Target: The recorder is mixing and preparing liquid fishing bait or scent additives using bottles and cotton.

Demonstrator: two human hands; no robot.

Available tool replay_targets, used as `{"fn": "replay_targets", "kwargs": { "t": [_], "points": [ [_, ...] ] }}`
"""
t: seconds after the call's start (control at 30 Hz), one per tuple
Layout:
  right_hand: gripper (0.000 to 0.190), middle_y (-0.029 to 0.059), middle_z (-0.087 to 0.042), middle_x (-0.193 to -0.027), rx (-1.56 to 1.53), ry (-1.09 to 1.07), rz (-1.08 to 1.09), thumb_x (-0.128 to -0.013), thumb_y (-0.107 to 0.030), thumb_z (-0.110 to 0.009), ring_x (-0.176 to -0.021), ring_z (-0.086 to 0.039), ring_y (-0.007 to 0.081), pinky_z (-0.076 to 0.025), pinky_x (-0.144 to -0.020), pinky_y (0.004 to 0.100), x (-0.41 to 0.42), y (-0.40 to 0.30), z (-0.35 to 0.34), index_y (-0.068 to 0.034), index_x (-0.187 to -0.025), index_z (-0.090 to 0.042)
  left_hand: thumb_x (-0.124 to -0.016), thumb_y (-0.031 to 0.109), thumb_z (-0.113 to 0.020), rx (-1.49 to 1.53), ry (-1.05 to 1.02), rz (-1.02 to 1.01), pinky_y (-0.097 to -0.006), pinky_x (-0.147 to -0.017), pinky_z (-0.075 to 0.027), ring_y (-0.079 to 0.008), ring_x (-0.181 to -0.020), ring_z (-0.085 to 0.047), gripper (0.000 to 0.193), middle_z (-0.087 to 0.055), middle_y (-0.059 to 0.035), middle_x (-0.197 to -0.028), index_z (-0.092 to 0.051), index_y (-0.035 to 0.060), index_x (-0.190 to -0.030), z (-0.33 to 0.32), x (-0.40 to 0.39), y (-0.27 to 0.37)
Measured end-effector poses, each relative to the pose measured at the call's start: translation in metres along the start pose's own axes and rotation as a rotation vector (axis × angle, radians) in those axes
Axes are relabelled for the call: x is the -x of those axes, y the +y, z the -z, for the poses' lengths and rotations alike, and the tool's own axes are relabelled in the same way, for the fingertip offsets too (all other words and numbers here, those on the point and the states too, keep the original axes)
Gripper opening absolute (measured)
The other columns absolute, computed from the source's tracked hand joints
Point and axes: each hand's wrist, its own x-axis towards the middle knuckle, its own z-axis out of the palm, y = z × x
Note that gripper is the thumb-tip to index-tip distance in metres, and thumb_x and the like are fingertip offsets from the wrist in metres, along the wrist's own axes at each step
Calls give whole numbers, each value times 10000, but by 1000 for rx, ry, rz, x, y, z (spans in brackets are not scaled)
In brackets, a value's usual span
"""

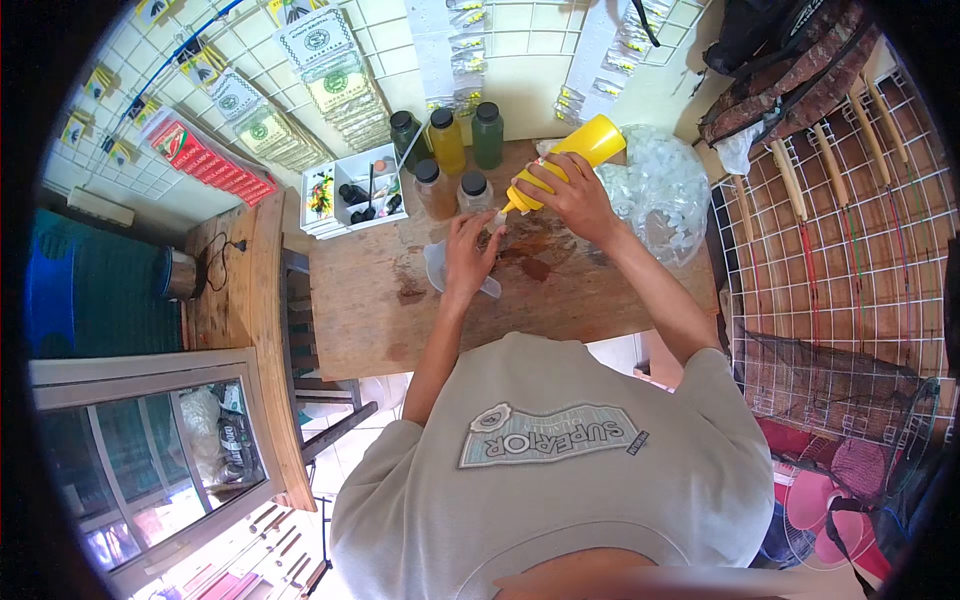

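Note:
My right hand (566, 191) is wrapped around a yellow plastic squeeze bottle (596, 140). The bottle tilts, nozzle pointing down to the left. At the nozzle's tip is a small whitish vial (500, 218), held in the fingers of my left hand (472, 251) just above the wooden table (375, 322). Whether liquid is flowing is too small to tell. Beneath my left wrist a translucent plastic cup or jug (435, 266) is partly hidden. Behind my hands stand several dark-capped bottles, among them a yellow one (448, 146), a green one (487, 139) and an amber one (433, 191).
A white compartment tray (319, 225) with small black bottles stands at the back left. To the right lies a clear plastic bag (667, 202) of small containers. Dark wet stains (534, 268) mark the tabletop. Packets hang on a wire grid (517, 41); fishing rods (787, 176) line the right.

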Motion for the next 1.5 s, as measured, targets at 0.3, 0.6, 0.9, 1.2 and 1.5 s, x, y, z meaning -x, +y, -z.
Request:
{"fn": "replay_targets", "kwargs": {
  "t": [0.3,0.6,0.9,1.2,1.5],
  "points": [
    [442,26,-571,-1213,7,15,-15,-817,-144,-578,-1181,-517,268,-406,-1012,439,1,-2,1,-248,-1245,-606,-812,122,-741,-10,14,15,-385,-881,-473,-294,-997,-577,327,-676,-105,-1046,-669,69,-1127,0,1,0],
    [455,36,-571,-1221,-29,28,-51,-813,-129,-585,-1193,-512,276,-400,-1018,447,6,-2,2,-244,-1252,-602,-809,108,-737,-2,13,4,-385,-881,-472,-293,-1002,-575,334,-672,-102,-1053,-671,75,-1135,-1,1,3],
    [607,102,-572,-1218,-350,81,-455,-741,-180,-739,-1144,-520,326,-404,-968,449,21,-4,-7,-113,-1304,-523,-815,114,-738,57,15,82,-384,-870,-474,-297,-1002,-575,314,-670,-100,-1053,-664,74,-1118,-2,4,4],
    [700,159,-574,-1182,-619,250,-977,-717,-323,-826,-1071,-495,344,-417,-931,447,47,-25,-75,-38,-1271,-506,-814,106,-734,94,-43,160,-383,-878,-470,-301,-1021,-564,292,-656,-109,-1046,-657,53,-1091,-9,8,19],
    [747,179,-568,-1222,-650,101,-833,-714,-292,-832,-1148,-471,364,-378,-997,448,50,-32,-77,-64,-1326,-469,-830,132,-716,36,-86,110,-411,-928,-436,-332,-1074,-539,281,-632,-132,-1105,-642,41,-1086,-28,19,21]
  ]
}}
